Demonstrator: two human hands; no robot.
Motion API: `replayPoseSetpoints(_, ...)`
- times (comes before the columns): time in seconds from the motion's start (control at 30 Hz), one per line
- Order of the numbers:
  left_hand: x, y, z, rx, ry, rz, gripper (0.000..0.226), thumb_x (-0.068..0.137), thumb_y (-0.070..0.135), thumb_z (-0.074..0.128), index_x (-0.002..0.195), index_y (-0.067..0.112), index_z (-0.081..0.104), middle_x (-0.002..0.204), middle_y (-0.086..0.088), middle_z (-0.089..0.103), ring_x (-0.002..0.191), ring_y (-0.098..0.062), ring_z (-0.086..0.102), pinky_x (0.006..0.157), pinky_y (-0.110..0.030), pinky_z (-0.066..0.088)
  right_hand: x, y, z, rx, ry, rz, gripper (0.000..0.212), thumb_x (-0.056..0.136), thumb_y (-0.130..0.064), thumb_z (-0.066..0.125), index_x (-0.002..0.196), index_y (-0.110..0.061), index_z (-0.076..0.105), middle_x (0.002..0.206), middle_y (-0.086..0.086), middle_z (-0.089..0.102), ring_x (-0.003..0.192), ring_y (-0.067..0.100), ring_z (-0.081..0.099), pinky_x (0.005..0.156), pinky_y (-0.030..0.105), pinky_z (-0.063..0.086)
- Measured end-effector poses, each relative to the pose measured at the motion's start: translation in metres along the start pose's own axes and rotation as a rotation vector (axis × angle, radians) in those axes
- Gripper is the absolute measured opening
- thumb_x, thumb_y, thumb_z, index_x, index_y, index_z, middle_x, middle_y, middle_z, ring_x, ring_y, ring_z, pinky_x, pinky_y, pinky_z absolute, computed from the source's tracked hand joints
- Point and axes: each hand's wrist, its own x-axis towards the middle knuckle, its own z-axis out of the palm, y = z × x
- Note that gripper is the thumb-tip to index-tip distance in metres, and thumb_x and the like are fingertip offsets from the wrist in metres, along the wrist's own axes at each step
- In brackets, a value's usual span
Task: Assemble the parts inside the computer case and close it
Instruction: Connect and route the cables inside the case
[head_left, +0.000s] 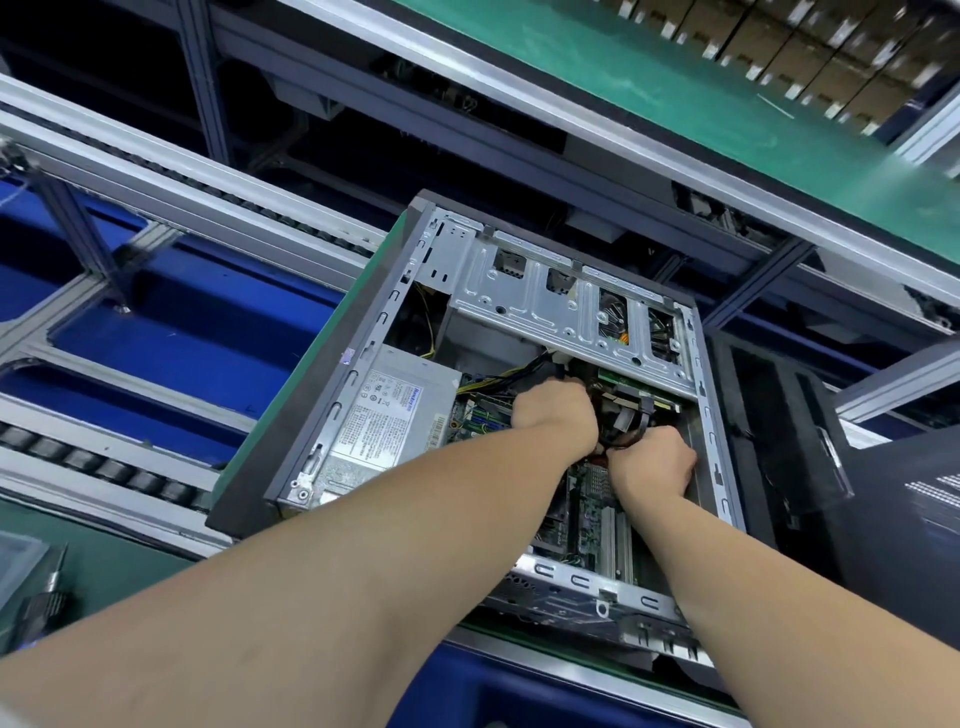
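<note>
An open computer case (332, 415) lies on its side on a green-topped pallet. Inside are a grey power supply (384, 415), a silver drive cage (550, 306) and the green motherboard (592, 499). Both my hands reach into the middle of the case. My left hand (553, 408) has its fingers curled down among the black and yellow cables (519, 376) beside the power supply. My right hand (652, 462) is curled around dark and red cables (623, 434) under the drive cage. The fingertips of both hands are hidden.
A black side panel (779, 426) lies to the right of the case, and a dark panel with white print (914, 499) lies beyond it. An electric screwdriver (49, 592) rests at the lower left. Conveyor rails (156, 171) and a green belt (727, 119) run behind.
</note>
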Motion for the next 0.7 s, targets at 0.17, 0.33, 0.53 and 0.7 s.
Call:
replayPoseSetpoints(0.17, 0.0, 0.002, -0.005, -0.058, -0.098, -0.051, 0.033, 0.076, 0.019, 0.078, 0.108, 0.015, 0.069, 0.11, -0.007, 0.07, 0.099, -0.028, 0.068, 0.066, -0.032, 0.047, -0.006, -0.004, -0.002, 0.138, -0.001, 0.092, 0.033, 0.091, 0.0, 0.062, 0.06, -0.01, 0.054, 0.104, 0.026, 0.068, 0.058, 0.024, 0.045, 0.067, 0.03, 0.041)
replayPoseSetpoints(0.33, -0.001, 0.005, -0.005, -0.061, -0.13, -0.04, 0.032, 0.072, 0.016, 0.079, 0.104, 0.015, 0.073, 0.106, -0.006, 0.071, 0.096, -0.027, 0.069, 0.062, -0.032, 0.045, -0.004, -0.004, -0.002, 0.173, 0.014, 0.131, 0.037, 0.091, -0.002, 0.062, 0.057, -0.012, 0.055, 0.094, 0.022, 0.068, 0.06, 0.024, 0.049, 0.065, 0.028, 0.041)
replayPoseSetpoints(0.53, -0.001, 0.004, 0.001, 0.01, -0.096, 0.029, 0.034, 0.076, 0.014, 0.075, 0.11, 0.012, 0.069, 0.111, -0.009, 0.067, 0.1, -0.031, 0.065, 0.067, -0.034, 0.042, -0.005, 0.006, 0.001, -0.009, -0.027, 0.049, 0.031, 0.087, 0.0, 0.068, 0.06, -0.009, 0.053, 0.07, 0.013, 0.056, 0.06, 0.027, 0.052, 0.053, 0.024, 0.035)
replayPoseSetpoints(0.7, 0.001, 0.002, 0.001, 0.036, -0.099, 0.044, 0.03, 0.081, 0.013, 0.07, 0.111, 0.01, 0.067, 0.115, -0.011, 0.064, 0.103, -0.033, 0.065, 0.07, -0.035, 0.044, -0.01, 0.004, 0.001, -0.128, -0.022, -0.041, 0.014, 0.086, -0.007, 0.071, 0.073, -0.007, 0.067, 0.085, 0.02, 0.068, 0.075, 0.035, 0.062, 0.068, 0.037, 0.053)
